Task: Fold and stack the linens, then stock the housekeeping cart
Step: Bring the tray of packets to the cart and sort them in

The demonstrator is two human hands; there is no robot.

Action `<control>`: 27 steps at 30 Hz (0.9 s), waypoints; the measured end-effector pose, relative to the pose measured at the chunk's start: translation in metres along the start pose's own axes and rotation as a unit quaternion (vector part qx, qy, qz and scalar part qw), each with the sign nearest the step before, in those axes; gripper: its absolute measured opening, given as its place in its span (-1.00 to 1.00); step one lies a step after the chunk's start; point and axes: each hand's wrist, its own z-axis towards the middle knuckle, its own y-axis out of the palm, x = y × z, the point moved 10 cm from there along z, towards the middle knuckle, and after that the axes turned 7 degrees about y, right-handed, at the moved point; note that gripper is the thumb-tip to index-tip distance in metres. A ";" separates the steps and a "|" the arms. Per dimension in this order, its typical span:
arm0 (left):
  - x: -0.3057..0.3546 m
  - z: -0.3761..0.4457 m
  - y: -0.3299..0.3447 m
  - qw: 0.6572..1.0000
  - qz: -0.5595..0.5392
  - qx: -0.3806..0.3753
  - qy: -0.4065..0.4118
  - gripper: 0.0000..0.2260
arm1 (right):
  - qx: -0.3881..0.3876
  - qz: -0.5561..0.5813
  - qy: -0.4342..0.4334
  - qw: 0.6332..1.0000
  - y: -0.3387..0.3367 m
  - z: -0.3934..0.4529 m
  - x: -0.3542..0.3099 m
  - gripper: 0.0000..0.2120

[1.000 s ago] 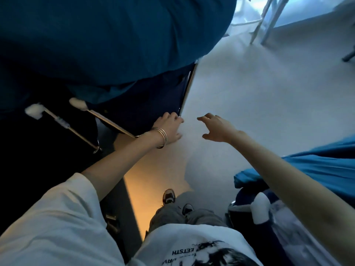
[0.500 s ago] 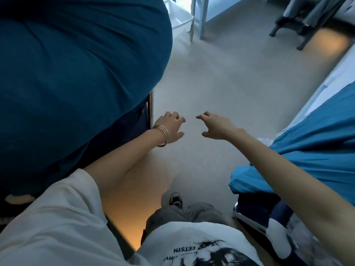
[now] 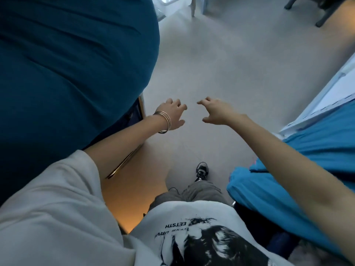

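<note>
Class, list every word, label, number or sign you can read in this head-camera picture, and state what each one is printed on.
"EETSTH": black print on the front of the person's white T-shirt, as it reads in this view.
A second line of print just below it on the same shirt, starting roughly "URV", is too blurred and cut off to read in full.
Nothing readable shows on the dark teal linen, the bright blue linen, the bangles or the shoe.

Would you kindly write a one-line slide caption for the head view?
Empty left hand and right hand reach forward over grey floor, between dark teal linen and bright blue linen.
</note>
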 end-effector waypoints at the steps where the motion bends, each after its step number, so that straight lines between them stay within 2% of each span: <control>1: 0.001 0.012 0.000 1.000 0.002 -0.008 0.002 -0.51 | -0.004 0.003 -0.003 1.000 -0.002 0.009 0.008 -0.39; 7: 0.005 0.083 0.000 0.999 -0.022 -0.049 -0.009 -0.51 | -0.027 0.003 -0.009 1.000 -0.009 0.051 0.060 -0.40; 16: 0.012 0.188 -0.034 0.998 -0.019 -0.051 0.018 -0.52 | -0.040 0.024 0.038 0.998 -0.031 0.105 0.137 -0.38; 27: -0.037 0.327 -0.083 0.997 -0.038 -0.053 0.038 -0.52 | -0.038 0.005 0.080 0.996 -0.102 0.210 0.189 -0.39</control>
